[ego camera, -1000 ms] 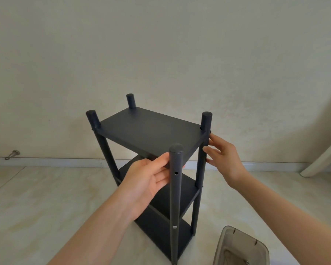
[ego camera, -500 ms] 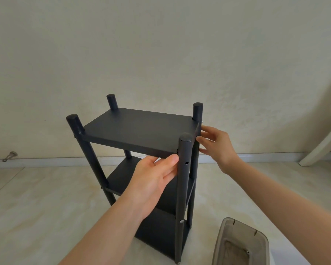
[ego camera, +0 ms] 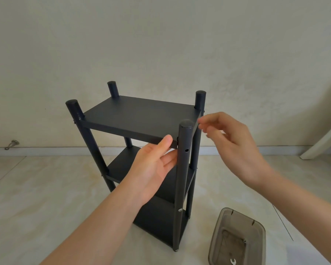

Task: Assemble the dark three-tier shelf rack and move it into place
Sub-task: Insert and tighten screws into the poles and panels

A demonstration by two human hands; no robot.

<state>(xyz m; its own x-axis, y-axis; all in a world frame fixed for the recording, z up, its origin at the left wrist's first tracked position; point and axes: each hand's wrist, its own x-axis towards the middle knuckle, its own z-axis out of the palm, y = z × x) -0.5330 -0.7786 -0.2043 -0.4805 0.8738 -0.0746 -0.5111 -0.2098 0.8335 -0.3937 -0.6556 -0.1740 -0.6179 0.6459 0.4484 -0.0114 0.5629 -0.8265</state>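
On the pale floor [ego camera: 46,188] by the wall [ego camera: 161,44], seen from the head camera, the rack [ego camera: 141,119] stands upright, with three shelves fixed between four posts. The left hand [ego camera: 153,165] pinches the top shelf's front edge, thumb above and fingers beneath, just beside the near post [ego camera: 182,169]. The right hand [ego camera: 231,142] hovers at the shelf's right end, its grip loose and spread, holding nothing I can make out. Assembly looks nearly done — one hole [ego camera: 186,150] in the near post shows no screw — and placing the rack remains. A tray [ego camera: 215,236] holding a small wrench [ego camera: 233,261] lies near.
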